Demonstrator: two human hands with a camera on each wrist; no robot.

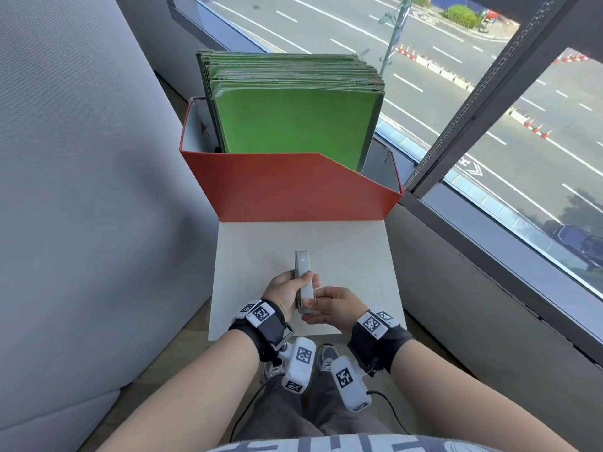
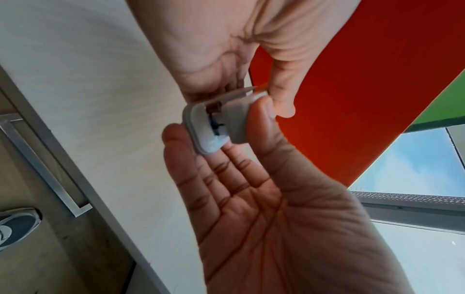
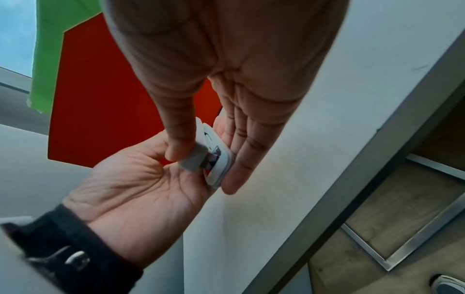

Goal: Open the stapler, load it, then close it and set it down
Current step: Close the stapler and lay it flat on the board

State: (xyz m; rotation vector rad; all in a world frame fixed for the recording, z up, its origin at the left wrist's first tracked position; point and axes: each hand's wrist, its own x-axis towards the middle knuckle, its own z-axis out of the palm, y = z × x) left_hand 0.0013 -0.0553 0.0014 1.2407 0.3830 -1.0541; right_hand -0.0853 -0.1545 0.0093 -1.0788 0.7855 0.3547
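A slim grey stapler [image 1: 301, 264] hangs above the white tabletop [image 1: 346, 256], its length pointing away from me. My left hand [image 1: 293, 283] grips its middle, thumb on top and fingers underneath. My right hand [image 1: 318, 305] pinches the near end between thumb and straight fingers. In the left wrist view the stapler [image 2: 198, 127] shows its rear end, with dark metal parts in a narrow gap between lid and base. The right wrist view has the stapler [image 3: 220, 171] between my right thumb [image 3: 180, 147] and right fingers [image 3: 241, 159].
An orange-red file box [image 1: 287, 187] filled with green folders [image 1: 293, 122] stands at the far edge of the tabletop. A grey padded wall [image 1: 81, 190] lies to the left and a window frame [image 1: 483, 102] to the right. My shoes [image 1: 326, 353] are below the table's near edge.
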